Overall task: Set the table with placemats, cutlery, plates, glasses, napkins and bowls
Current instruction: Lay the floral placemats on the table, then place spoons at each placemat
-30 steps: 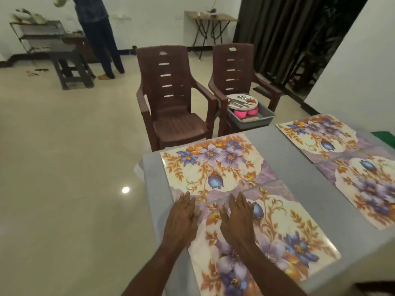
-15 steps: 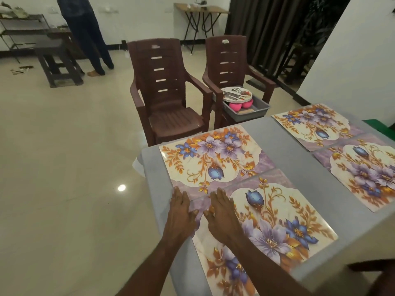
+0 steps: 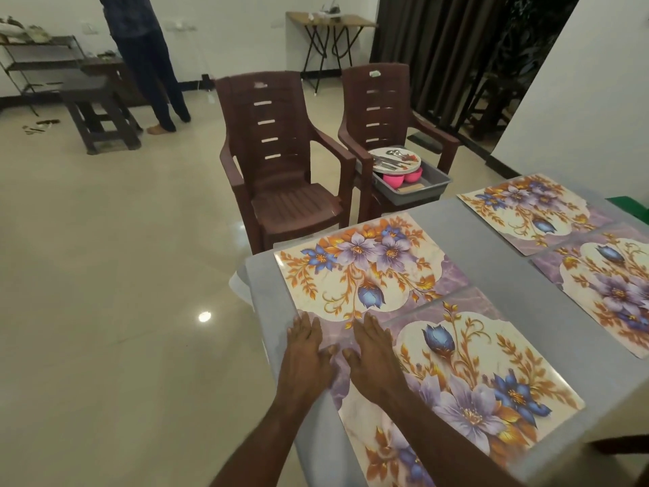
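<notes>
Glossy cream tile floor fills the room's left half, w/ a grey table in front of me and two brown plastic chairs beyond its far edge. One chair is vacant; the other chair carries a grey tub w/ plates, cutlery on top and pink bowls.

Four floral placemats are down. The far-right pair look settled. On my side the near placemat butts against the far placemat, and the seam looks slightly skewed.

I have both hands flat at that seam: left hand on the purple corner by the table's left edge, right hand just beside it. Fingers are straight and together, pressing, gripping nothing.

To do this step well, I judge:
- keep palms flat, light even pressure, so the glossy mat slides, not buckles
- nudge till the mats' edges run parallel w/ the table edge
- watch the near mat's lower corner, which looks close to overhanging
- lift straight off so nothing drags

Tub items come after.
</notes>
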